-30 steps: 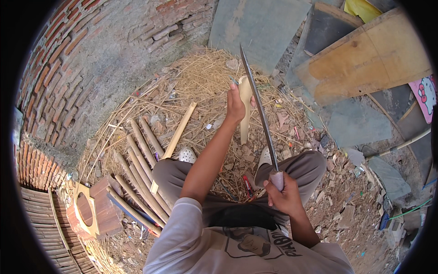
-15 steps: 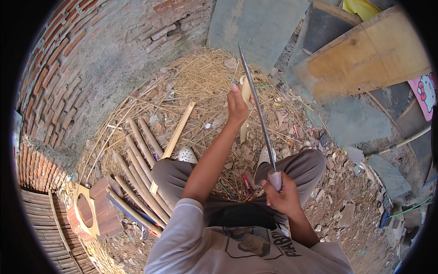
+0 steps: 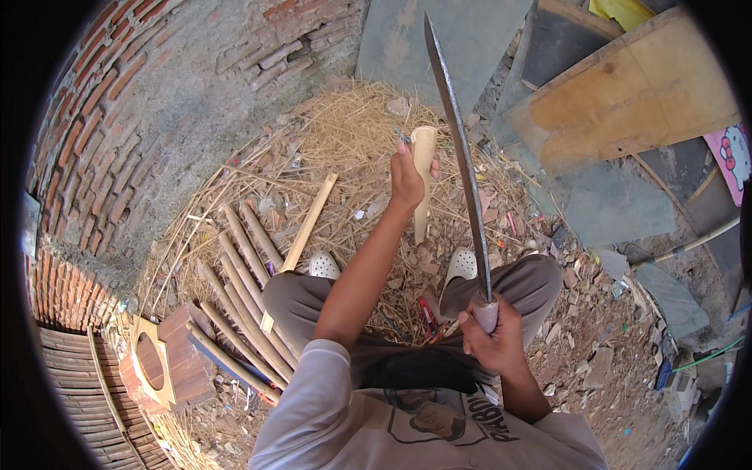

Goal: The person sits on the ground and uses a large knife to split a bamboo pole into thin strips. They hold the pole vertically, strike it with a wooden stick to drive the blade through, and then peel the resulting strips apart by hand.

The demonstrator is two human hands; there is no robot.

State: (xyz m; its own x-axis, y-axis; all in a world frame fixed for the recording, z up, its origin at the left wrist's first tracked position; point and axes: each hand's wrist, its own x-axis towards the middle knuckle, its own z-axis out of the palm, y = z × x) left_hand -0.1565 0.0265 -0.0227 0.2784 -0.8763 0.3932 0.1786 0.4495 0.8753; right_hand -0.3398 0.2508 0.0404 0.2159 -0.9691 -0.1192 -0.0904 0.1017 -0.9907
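My left hand is wrapped round a pale split piece of bamboo, which stands nearly upright in front of me, its broad end at the top. In my right hand is the light-coloured handle of a machete. Its long dark blade points up and away, to the right of the bamboo and apart from it. The tip reaches over the grey sheet at the back.
Several bamboo poles lie to my left, with a pale split strip beside them. A brown board with a round hole lies farther left. Straw and shavings cover the ground ahead. Flat panels lean at the right; a brick wall rises at left.
The machete has been raised and swung to the right, away from the bamboo. The bamboo piece has turned so more of its face shows; my left hand stays nearly in place.
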